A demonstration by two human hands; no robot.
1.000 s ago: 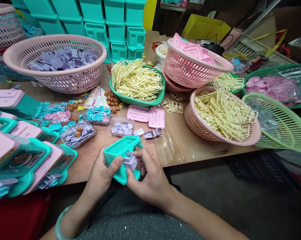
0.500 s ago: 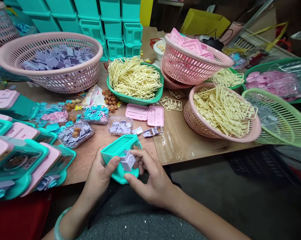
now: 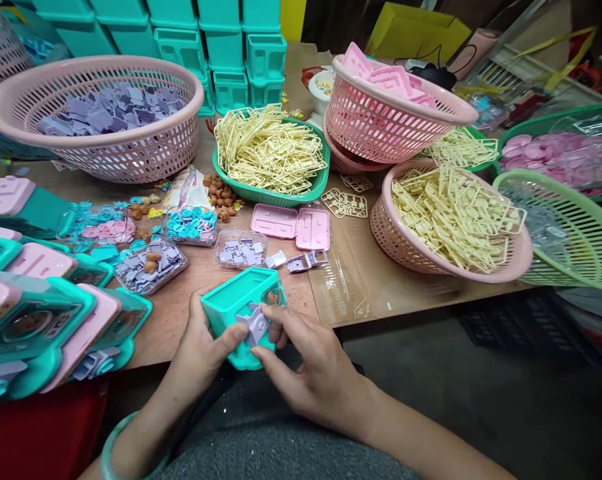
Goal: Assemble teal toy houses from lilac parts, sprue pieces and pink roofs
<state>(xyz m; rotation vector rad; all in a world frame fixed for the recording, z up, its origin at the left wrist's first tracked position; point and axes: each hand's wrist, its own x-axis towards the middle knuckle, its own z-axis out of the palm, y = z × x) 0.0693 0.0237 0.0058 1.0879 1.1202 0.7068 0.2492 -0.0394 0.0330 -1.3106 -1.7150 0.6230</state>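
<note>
Head view: left hand (image 3: 201, 347) grips the teal box (image 3: 235, 303) at the surface (image 3: 181, 313) edge; right hand (image 3: 305, 363) fingers (image 3: 275, 319) pinch the lilac piece (image 3: 255, 323) against its near face, just right of the left thumb.

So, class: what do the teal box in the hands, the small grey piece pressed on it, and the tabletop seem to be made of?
Teal box: moulded plastic, likely; uniform colour, smooth sheen, rounded edges.
Grey piece: matte plastic, it seems; thin moulded tabs.
Tabletop: probably plywood or board; brown, dull, mottled surface.
</note>
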